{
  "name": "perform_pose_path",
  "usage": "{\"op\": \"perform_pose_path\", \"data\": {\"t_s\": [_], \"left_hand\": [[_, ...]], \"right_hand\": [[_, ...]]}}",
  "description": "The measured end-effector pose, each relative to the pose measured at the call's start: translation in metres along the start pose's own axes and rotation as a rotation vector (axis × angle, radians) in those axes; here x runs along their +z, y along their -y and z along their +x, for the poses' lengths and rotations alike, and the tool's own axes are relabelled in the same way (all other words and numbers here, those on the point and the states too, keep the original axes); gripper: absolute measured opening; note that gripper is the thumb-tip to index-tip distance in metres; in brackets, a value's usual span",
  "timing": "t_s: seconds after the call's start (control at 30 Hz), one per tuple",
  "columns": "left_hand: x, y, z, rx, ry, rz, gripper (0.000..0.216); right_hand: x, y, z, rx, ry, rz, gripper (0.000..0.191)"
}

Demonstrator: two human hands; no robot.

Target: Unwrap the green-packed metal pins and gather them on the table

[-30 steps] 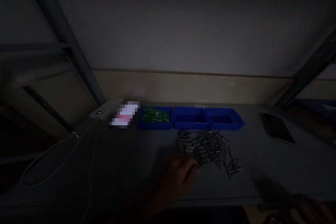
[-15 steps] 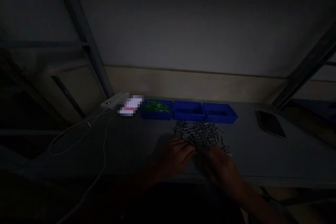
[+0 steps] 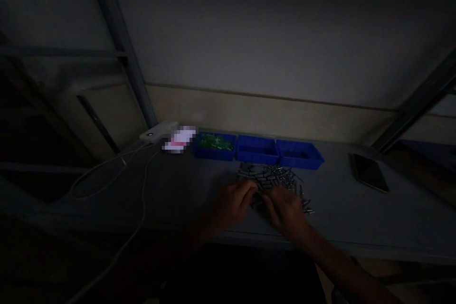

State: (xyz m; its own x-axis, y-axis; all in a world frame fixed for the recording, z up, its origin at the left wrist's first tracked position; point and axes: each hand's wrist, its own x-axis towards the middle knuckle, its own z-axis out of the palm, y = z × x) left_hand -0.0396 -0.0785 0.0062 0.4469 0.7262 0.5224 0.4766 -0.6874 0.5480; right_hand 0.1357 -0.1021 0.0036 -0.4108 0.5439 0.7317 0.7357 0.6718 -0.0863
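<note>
A loose pile of small metal pins or rods (image 3: 269, 173) lies on the dark table in front of the blue bins. My left hand (image 3: 235, 199) is at the pile's near left edge, its fingers pinched together. Close beside it, my right hand (image 3: 285, 209) is over the near side of the pile with thumb and fingers closed. The fingertips of both hands nearly meet. Whatever is between them is too dark and small to make out. My hands hide part of the pile.
Behind the pile stand a blue bin (image 3: 213, 154) with green pieces, a middle blue bin (image 3: 257, 156) and a right blue bin (image 3: 301, 161). A dark phone (image 3: 370, 173) lies right. Left are a lit phone (image 3: 180, 140), a white power strip (image 3: 158, 132) and a cable (image 3: 143, 185).
Both hands have moved slightly away from me, further over the pile. The right hand has also shifted left, and the view has tilted a little.
</note>
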Motion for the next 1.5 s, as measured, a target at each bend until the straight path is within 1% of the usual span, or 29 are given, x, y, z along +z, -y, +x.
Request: {"op": "perform_pose_path", "data": {"t_s": [0.07,0.2,0.27,0.37,0.43,0.57,0.8,0.93,1.03,1.1,1.27,1.5], "left_hand": [[0.000,0.001,0.000,-0.005,0.009,0.021,0.023],[-0.001,0.001,0.001,-0.081,-0.017,0.093,0.026],[-0.003,0.000,0.001,-0.087,-0.006,0.108,0.027],[-0.003,-0.002,0.000,-0.060,-0.019,0.084,0.022],[-0.002,-0.002,-0.001,-0.017,-0.028,0.059,0.017],[-0.001,-0.002,-0.002,0.028,-0.005,0.068,0.013],[-0.001,0.003,0.002,-0.034,-0.043,0.158,0.023],[-0.001,0.002,0.001,-0.005,-0.020,0.141,0.023],[-0.002,0.001,-0.001,0.040,-0.017,0.111,0.018],[-0.002,0.001,-0.002,0.051,-0.017,0.122,0.017],[-0.001,0.003,0.000,0.026,-0.021,0.137,0.020],[-0.001,0.003,0.005,0.015,-0.020,0.059,0.017]], "right_hand": [[0.000,0.001,0.000,0.009,-0.013,0.004,0.023],[0.001,0.002,-0.003,0.037,-0.059,0.012,0.017],[0.002,0.002,-0.006,0.031,-0.071,-0.011,0.017],[0.003,0.000,-0.010,0.043,-0.080,-0.087,0.023],[0.004,-0.002,-0.011,0.057,-0.077,-0.149,0.027],[0.004,-0.003,-0.011,0.088,-0.055,-0.229,0.033],[0.007,-0.001,-0.008,0.100,0.015,-0.129,0.020],[0.008,-0.004,-0.009,0.074,0.002,-0.164,0.023],[0.008,-0.005,-0.009,0.089,-0.014,-0.177,0.028],[0.007,-0.004,-0.008,0.100,0.005,-0.157,0.029],[0.005,-0.002,-0.006,0.076,0.062,-0.081,0.025],[0.007,-0.004,-0.006,0.110,0.036,-0.053,0.022]]}}
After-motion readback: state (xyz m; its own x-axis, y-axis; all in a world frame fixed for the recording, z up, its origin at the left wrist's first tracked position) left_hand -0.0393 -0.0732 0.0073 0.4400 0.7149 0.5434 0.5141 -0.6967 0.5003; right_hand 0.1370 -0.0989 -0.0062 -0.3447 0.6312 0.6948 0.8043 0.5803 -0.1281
